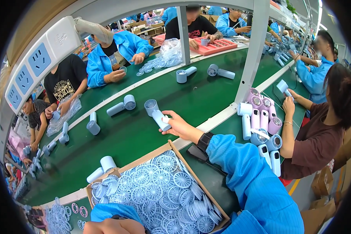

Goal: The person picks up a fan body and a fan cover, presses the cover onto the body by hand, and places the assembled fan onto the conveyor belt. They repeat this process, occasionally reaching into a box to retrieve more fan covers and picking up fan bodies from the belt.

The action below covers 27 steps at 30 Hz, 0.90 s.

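Note:
My right hand [180, 127] is closed around the handle of a light blue handheld fan [158, 117], held over the green conveyor belt [185, 91]. The fan's round head, with its ribbed end showing, tilts up and away from me. At the bottom edge, my left hand [115, 226] is only partly in view beside a blue sleeve; its fingers and anything in them are hidden. Right in front of me, between my arms, a cardboard box [142, 156] is filled with light blue round fan grilles [154, 193].
Several blue fans [93, 124] lie along the belt, one of them [101, 169] beside the box. Pink and blue fans [261, 117] cluster at right, near a co-worker [316, 140]. A metal post [253, 50] and a power strip [39, 58] frame the view. Loose grilles [58, 218] lie lower left.

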Tool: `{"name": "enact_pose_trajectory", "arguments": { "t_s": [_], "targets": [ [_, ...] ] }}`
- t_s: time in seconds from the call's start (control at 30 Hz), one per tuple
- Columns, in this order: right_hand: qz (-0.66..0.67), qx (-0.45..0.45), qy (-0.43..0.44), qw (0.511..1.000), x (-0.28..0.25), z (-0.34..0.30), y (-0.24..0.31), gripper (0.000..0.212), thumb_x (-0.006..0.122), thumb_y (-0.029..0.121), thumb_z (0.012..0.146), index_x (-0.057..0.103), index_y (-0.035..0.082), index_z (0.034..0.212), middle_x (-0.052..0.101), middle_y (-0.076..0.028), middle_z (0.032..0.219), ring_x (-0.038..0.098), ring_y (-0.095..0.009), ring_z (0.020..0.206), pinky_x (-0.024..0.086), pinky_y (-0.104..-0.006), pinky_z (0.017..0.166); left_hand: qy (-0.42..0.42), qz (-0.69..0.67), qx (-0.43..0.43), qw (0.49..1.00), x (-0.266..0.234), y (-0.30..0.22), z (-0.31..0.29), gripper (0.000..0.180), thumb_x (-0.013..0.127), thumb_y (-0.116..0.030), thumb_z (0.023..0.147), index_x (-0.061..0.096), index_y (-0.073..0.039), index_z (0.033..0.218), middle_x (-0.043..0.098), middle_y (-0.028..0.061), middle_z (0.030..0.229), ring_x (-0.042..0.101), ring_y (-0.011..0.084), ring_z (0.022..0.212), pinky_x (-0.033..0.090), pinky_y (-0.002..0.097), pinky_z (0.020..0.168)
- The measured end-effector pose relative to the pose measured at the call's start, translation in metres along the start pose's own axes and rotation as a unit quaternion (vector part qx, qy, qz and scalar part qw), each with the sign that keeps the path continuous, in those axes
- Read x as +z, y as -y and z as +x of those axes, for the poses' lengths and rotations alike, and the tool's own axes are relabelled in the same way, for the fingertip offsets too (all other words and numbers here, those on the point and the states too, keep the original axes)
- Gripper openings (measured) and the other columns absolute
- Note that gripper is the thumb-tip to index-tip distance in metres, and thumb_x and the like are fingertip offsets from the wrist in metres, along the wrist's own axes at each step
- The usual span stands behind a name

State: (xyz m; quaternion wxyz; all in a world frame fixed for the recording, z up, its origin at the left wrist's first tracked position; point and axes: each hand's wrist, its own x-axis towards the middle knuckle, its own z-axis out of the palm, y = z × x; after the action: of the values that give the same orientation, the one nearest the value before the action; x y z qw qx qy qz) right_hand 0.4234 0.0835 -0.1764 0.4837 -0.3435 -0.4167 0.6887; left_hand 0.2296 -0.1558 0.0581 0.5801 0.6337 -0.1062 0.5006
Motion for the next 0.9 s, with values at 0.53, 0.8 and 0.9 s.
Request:
{"name": "enact_pose_trajectory", "arguments": {
  "t_s": [0.53,0.8,0.9],
  "targets": [
    [-0.014,0.002,0.016,1.000,0.001,0.003,0.002,0.045,0.047,0.015,0.097,0.031,0.005,0.138,0.050,-0.019,0.118,0.061,-0.026,0.093,0.054,-0.0351,0.074,-0.139,-0.005,0.008,0.990,0.022,0.001,-0.003,0.023,0.062,-0.010,0.088,0.042,-0.016,0.078,0.055,-0.0022,0.061,0.045,0.0127,0.059,0.040,0.0247,0.054],
    [-0.007,-0.018,0.010,1.000,0.003,-0.001,-0.003,0.041,0.047,0.015,0.096,0.035,0.003,0.134,0.052,-0.017,0.114,0.062,-0.024,0.090,0.054,-0.0342,0.073,-0.070,0.056,0.009,0.996,0.016,-0.003,0.007,0.022,0.064,-0.010,0.087,0.044,-0.016,0.079,0.057,-0.0027,0.064,0.047,0.0126,0.060,0.041,0.0252,0.055],
    [-0.004,-0.043,-0.031,0.999,0.001,0.003,-0.005,0.037,0.048,0.015,0.095,0.043,0.003,0.130,0.056,-0.017,0.110,0.062,-0.024,0.089,0.053,-0.0343,0.075,-0.046,0.075,0.009,0.996,0.014,-0.003,0.010,0.022,0.065,-0.010,0.086,0.045,-0.016,0.080,0.058,-0.0029,0.065,0.048,0.0125,0.061,0.041,0.0254,0.056]
  ]
}}
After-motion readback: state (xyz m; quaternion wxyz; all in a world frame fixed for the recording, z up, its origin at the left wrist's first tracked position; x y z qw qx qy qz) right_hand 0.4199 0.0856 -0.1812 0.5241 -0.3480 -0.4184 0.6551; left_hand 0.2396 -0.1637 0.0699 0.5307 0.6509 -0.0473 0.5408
